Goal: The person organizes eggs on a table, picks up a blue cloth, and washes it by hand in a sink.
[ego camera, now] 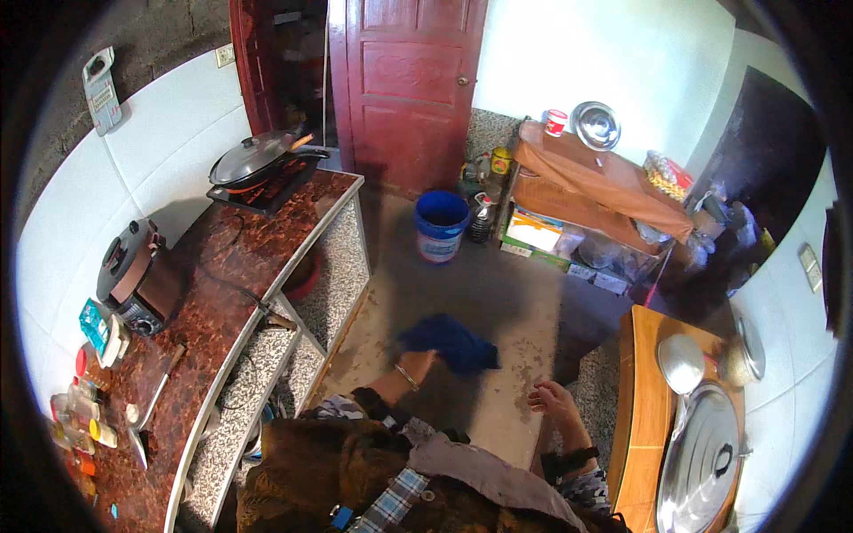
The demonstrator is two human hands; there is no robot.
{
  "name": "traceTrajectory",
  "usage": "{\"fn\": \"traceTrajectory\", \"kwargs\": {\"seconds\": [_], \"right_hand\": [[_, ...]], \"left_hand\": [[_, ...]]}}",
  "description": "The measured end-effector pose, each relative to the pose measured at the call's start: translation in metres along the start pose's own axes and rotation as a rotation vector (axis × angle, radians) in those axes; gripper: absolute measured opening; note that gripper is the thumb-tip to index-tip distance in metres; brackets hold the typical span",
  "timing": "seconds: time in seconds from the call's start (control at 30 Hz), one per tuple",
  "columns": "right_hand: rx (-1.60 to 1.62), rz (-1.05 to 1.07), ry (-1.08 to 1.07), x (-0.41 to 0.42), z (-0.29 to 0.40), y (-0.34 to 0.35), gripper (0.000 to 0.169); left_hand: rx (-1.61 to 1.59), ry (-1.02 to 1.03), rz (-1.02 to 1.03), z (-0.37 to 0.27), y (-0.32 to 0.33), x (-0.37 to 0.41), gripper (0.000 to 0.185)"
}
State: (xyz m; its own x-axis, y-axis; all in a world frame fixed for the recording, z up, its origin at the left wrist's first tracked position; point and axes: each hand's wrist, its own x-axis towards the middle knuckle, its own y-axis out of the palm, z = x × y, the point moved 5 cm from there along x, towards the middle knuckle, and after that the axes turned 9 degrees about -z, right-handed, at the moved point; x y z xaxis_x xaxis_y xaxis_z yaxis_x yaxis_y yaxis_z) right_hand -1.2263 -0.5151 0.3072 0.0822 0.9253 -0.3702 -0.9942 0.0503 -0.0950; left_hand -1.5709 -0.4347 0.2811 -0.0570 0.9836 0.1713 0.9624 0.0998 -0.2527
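Observation:
In my left hand (418, 368) hangs a dark blue cloth (453, 343), gripped at its near edge and spread out over the concrete floor (513, 320). A bracelet circles that wrist. My right hand (554, 403) is held out in the air on the right, its fingers slightly bent and apart, with nothing in it. Below that hand are the floor and the speckled side of the tiled stove counter (640, 426). Farther ahead on the floor stands a bucket (441, 226) with a blue rim, its inside dark.
On the left, a marbled counter (226, 293) carries a lidded wok (256, 160), a pressure cooker (143, 273), a spatula (160, 393) and several jars. At right are a large pot lid (703, 460) and a metal ladle (681, 365). A cloth-covered shelf (586, 173) stands beyond the bucket, near a red door (413, 86).

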Motion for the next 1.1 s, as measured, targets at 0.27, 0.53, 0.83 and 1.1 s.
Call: {"fn": "traceTrajectory", "kwargs": {"seconds": [0.27, 0.53, 0.83, 1.1], "right_hand": [[0.067, 0.205, 0.030, 0.111, 0.005, 0.009, 0.036], [0.060, -0.024, 0.178, 0.234, -0.015, -0.053, 0.027], [-0.201, -0.197, 0.311, 0.366, 0.010, -0.073, 0.010], [-0.478, 0.057, 0.311, 0.497, 0.040, -0.044, 0.021]], "left_hand": [[-0.124, -0.074, -0.726, 0.013, -0.189, 0.121, 0.022], [0.939, -0.272, -1.166, -0.017, -0.368, 0.225, 0.051], [0.076, -0.057, -0.932, 0.131, -0.403, 0.275, 0.031], [-0.460, -0.292, -0.691, 0.104, -0.192, 0.399, 0.017]]}}
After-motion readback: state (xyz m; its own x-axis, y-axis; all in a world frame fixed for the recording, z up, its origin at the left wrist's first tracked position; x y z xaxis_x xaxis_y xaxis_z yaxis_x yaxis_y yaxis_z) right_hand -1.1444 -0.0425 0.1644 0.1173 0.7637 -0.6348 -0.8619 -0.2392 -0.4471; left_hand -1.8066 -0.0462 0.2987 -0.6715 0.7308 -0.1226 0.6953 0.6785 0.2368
